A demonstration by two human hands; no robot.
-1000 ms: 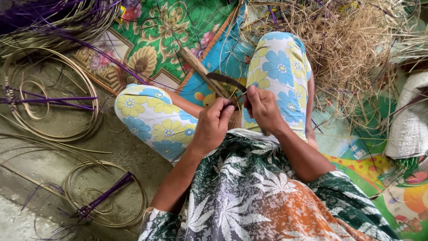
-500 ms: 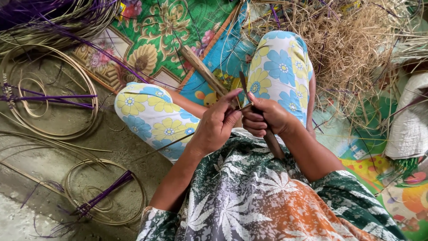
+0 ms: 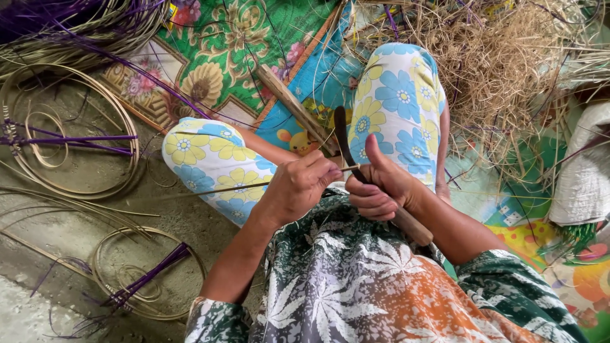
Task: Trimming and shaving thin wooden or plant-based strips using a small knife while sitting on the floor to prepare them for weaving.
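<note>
From my remote feed I see the right hand (image 3: 381, 187) fisted around the wooden handle of a curved dark knife (image 3: 346, 143), thumb raised along the blade, which points up over the floral-trousered knee (image 3: 397, 101). The left hand (image 3: 295, 187) pinches a thin pale cane strip (image 3: 216, 189) between thumb and fingertips, right beside the blade; the strip runs leftward across the other knee. A wooden stick (image 3: 292, 105) lies on the patterned mat (image 3: 222, 51). Coiled cane hoops (image 3: 70, 133) with purple strands rest on the concrete floor at left, and dry shavings (image 3: 502, 57) pile up on the right.
</note>
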